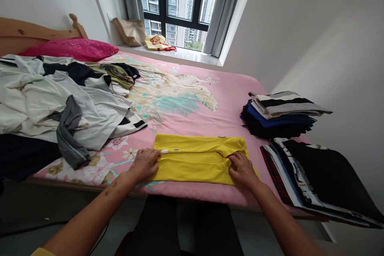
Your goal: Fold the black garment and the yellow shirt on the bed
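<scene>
A yellow garment (pixel 195 158) lies folded into a long strip near the front edge of the pink bed sheet (pixel 210 112). My left hand (pixel 145 164) rests on its left end with the fingers curled over the edge of the cloth. My right hand (pixel 241 170) sits on the right end, fingers bent and gripping the fabric at a fold. Both hands are closed on the garment.
A heap of unfolded grey, white and black clothes (pixel 60 104) covers the bed's left side. Two stacks of folded clothes (pixel 279 114) (pixel 315 176) sit on the right. A pink pillow (pixel 72 48) lies by the wooden headboard; bags stand on the window sill (pixel 132 32).
</scene>
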A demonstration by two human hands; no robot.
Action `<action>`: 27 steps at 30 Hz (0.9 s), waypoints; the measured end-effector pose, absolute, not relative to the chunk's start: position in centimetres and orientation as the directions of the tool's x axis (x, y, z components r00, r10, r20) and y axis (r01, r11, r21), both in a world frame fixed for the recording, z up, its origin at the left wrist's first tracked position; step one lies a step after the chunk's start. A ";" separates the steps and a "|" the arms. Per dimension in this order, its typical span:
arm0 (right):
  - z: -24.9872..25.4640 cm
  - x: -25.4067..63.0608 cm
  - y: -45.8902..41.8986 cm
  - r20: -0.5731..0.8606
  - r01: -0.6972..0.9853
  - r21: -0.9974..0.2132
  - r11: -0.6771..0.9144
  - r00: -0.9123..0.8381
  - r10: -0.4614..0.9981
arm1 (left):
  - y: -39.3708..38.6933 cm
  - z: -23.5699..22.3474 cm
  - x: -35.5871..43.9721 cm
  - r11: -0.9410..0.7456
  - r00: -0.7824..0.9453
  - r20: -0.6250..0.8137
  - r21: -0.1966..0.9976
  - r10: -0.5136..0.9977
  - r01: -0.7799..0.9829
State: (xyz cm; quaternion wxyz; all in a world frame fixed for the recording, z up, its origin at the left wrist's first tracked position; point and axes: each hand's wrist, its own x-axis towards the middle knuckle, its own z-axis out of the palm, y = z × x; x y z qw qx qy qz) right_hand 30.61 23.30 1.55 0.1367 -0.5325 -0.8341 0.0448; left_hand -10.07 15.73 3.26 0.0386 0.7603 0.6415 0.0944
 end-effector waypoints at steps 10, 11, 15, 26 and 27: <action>3.6 27.8 25.0 0.264 0.901 -0.213 0.378 -0.320 0.910 | 17.6 3.1 -9.7 -0.189 0.139 0.259 0.177 0.956 0.966; 3.5 27.2 25.3 0.213 0.914 -0.179 0.364 -0.326 0.921 | 18.0 3.1 -9.5 -0.195 0.153 0.245 0.158 0.957 0.968; 3.2 25.7 26.0 0.084 0.953 -0.062 0.297 -0.291 0.953 | 19.0 2.8 -9.3 -0.172 0.149 0.198 0.102 0.969 0.980; 4.5 21.6 20.6 0.089 0.702 -0.285 0.652 -0.658 0.747 | 16.1 3.2 -5.2 -0.568 0.471 0.346 0.276 0.811 0.775; 3.9 20.9 20.0 0.049 0.682 -0.285 0.674 -0.691 0.721 | 15.8 3.0 -3.9 -0.621 0.542 0.314 0.276 0.780 0.734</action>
